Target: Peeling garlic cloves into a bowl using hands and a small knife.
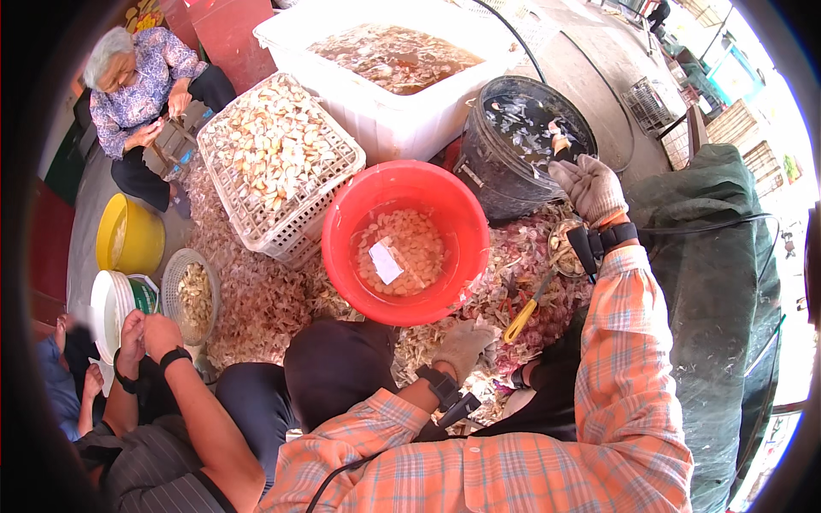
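My left hand [465,346], in a pale knit glove, rests low over garlic skins below the red plastic basin [471,282]; whether it holds anything is hidden. My right hand [589,186], gloved too, is raised at the near rim of a black bucket [474,186], palm up with fingers curled; I cannot tell if something lies in it. Liquid, skins and a garlic bulb [559,142] are in the bucket. The basin holds peeled garlic cloves [420,237] in water, with a white card-like piece [385,261] on top. A yellow-handled tool [521,320] leans against a small metal bowl [567,253] near my right forearm.
Garlic skins [250,314] cover the ground. A crate [221,211] of cloves and a large white tub [410,122] stand beyond. Two co-workers work at the left, by a yellow bucket [144,237], a white pail [106,314] and a colander [170,276]. Green netting [693,320] hangs at the right.
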A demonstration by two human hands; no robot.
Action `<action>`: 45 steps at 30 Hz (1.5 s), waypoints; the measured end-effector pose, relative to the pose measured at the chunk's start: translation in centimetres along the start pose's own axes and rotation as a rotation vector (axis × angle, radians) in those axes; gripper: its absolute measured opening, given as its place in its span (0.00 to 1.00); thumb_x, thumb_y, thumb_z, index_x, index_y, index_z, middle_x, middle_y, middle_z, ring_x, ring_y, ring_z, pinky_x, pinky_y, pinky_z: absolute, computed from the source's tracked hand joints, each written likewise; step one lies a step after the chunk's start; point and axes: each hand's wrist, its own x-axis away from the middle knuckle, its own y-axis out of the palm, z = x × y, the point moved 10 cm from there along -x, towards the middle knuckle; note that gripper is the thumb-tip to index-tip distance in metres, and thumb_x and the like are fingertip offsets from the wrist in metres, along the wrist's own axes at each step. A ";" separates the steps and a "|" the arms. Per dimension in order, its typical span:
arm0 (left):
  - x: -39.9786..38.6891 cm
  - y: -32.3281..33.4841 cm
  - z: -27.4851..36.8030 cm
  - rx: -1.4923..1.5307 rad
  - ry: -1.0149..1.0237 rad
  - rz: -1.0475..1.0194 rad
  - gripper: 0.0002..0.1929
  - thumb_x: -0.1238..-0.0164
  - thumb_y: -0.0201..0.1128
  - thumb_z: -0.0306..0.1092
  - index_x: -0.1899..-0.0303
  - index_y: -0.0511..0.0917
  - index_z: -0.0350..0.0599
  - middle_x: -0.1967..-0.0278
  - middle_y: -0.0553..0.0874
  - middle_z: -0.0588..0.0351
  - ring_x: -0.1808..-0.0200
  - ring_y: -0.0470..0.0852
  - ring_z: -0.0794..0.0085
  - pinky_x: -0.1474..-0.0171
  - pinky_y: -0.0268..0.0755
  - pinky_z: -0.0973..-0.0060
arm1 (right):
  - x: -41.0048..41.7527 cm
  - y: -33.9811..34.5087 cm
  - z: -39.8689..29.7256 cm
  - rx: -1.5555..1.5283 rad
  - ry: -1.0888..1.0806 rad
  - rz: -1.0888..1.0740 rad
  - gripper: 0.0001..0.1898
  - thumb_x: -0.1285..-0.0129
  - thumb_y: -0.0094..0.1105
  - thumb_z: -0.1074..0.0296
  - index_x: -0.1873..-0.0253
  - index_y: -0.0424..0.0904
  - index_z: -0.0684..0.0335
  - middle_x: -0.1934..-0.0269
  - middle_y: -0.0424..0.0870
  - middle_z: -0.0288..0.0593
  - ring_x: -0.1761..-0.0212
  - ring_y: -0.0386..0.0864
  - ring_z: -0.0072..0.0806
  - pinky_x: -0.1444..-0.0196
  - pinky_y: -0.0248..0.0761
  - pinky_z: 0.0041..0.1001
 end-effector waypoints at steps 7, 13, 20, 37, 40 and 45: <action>0.8 0.2 0.0 0.102 -0.056 0.037 0.10 0.29 0.57 0.36 0.62 0.79 0.39 0.77 0.80 0.58 0.81 0.79 0.74 0.77 0.75 0.77 | 9.1 -1.0 8.0 0.267 0.126 -0.053 0.17 0.32 0.46 0.76 0.40 0.67 0.75 0.56 0.80 0.55 0.61 0.84 0.40 0.58 0.83 0.35; 0.9 0.0 0.0 0.147 -0.041 0.069 0.09 0.30 0.58 0.39 0.60 0.79 0.44 0.78 0.79 0.58 0.83 0.76 0.74 0.79 0.71 0.77 | 20.2 -0.2 15.4 0.882 0.368 -0.298 0.15 0.34 0.56 0.72 0.44 0.76 0.67 0.70 0.79 0.33 0.74 0.76 0.15 0.73 0.72 0.18; 0.5 -0.3 -0.9 0.066 -0.055 0.094 0.10 0.25 0.53 0.41 0.58 0.76 0.46 0.79 0.76 0.60 0.85 0.73 0.75 0.83 0.66 0.77 | 22.3 -0.3 17.5 0.884 0.152 -0.259 0.16 0.34 0.60 0.72 0.43 0.75 0.68 0.70 0.81 0.33 0.72 0.77 0.15 0.70 0.72 0.18; 0.8 -0.3 0.0 0.125 -0.055 0.083 0.08 0.26 0.53 0.39 0.59 0.74 0.45 0.81 0.74 0.62 0.85 0.73 0.76 0.85 0.66 0.79 | 18.0 -3.6 14.8 0.427 0.446 -0.001 0.05 0.34 0.54 0.73 0.56 0.75 0.67 0.73 0.78 0.36 0.80 0.74 0.20 0.81 0.70 0.20; 0.3 -1.1 -0.7 0.138 -0.049 0.117 0.06 0.28 0.54 0.35 0.61 0.75 0.44 0.80 0.75 0.62 0.84 0.73 0.77 0.84 0.66 0.78 | 12.9 -2.2 9.3 0.532 0.302 -0.018 0.09 0.30 0.52 0.68 0.53 0.74 0.67 0.72 0.78 0.37 0.80 0.74 0.20 0.81 0.69 0.20; -0.6 -1.9 -3.6 -0.013 -0.180 0.099 0.07 0.31 0.58 0.36 0.63 0.74 0.43 0.79 0.75 0.62 0.82 0.73 0.78 0.80 0.69 0.77 | 3.3 2.7 -9.2 0.429 -0.363 -0.186 0.14 0.27 0.50 0.66 0.44 0.72 0.70 0.57 0.85 0.51 0.63 0.86 0.31 0.64 0.83 0.26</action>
